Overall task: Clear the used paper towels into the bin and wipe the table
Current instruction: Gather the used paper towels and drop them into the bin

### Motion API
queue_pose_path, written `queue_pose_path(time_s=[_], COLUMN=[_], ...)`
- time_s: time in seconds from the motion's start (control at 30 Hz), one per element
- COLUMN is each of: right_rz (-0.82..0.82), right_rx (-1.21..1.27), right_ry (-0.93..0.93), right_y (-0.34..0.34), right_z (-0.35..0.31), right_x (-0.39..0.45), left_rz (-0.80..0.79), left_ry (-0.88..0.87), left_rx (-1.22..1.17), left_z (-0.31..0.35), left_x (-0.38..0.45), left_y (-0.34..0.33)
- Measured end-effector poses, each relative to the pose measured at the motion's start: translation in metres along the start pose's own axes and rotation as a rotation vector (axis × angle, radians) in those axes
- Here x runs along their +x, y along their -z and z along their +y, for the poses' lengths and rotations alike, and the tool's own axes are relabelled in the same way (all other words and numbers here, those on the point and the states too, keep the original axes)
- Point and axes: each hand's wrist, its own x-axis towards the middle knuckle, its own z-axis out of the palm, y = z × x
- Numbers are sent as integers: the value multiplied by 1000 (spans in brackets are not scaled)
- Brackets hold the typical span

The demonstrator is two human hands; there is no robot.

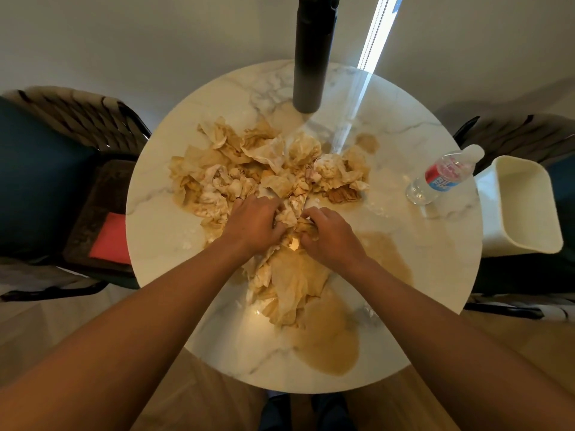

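A big heap of crumpled, brown-stained paper towels covers the middle of the round white marble table. My left hand and my right hand sit side by side at the near edge of the heap, both with fingers curled into wads of wet towel. More soaked towels lie between my forearms. A brown liquid puddle spreads on the table's near side. A white bin stands on the chair to the right, its opening tilted toward me.
A tall dark bottle stands at the table's far side. A clear plastic water bottle lies at the right edge. On the left chair rests a dark tray holding a red cloth.
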Motion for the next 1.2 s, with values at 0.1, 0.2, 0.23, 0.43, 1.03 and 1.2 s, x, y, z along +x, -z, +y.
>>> queue_pose_path(time_s=[0.1,0.2,0.23,0.43,1.03,1.2], right_rz=[48,75,84,171,332,364], right_rx=[12,19,20,3,-56,-50], right_ry=[8,8,8,20,-162,-235], right_y=[7,18,22,50,166,199], right_z=[0,0,-1,2,80,122], right_x=[-4,-10,-13,-34,-132,-158], left_rz=[60,122,139,122,5,-54], left_ry=[-17,-43,-53,-115,-384,-446], left_rx=[-9,-15,-14,-47,-173,-176], left_z=[0,2,4,34,203,262], left_x=[-3,-5,-7,-9,17,31], left_y=[4,11,14,35,33,18])
